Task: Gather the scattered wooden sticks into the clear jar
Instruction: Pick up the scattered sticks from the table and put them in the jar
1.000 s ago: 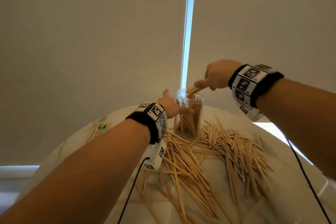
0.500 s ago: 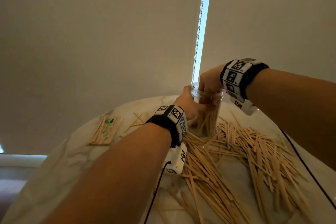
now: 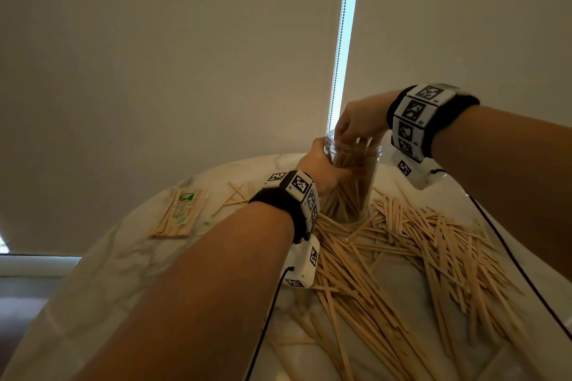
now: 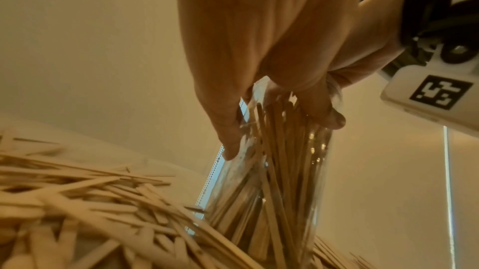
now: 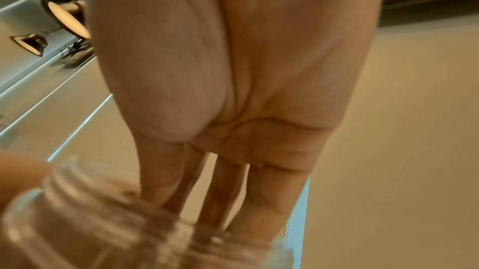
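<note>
A clear jar (image 3: 351, 182) with many wooden sticks upright inside stands at the far side of the marble table (image 3: 123, 257). My left hand (image 3: 325, 164) grips its upper left side; in the left wrist view the thumb and fingers of that hand (image 4: 282, 134) wrap the jar (image 4: 272, 181) near its neck. My right hand (image 3: 353, 136) is over the mouth, fingers reaching down inside. In the right wrist view those fingers (image 5: 220, 191) are straight, their tips hidden behind the threaded jar rim (image 5: 77, 222). No stick shows between them. Loose sticks (image 3: 402, 257) lie scattered in front of the jar.
A flat packet of sticks with green print (image 3: 178, 213) lies at the table's left, a few stray sticks (image 3: 235, 195) beside it. Pale blinds with a bright gap (image 3: 343, 40) hang close behind the table. Black cables run from both wristbands.
My right hand, which pinched sticks just above the rim, has lowered its fingers into the jar mouth. The left hand has kept its hold on the jar. The head view has shifted closer.
</note>
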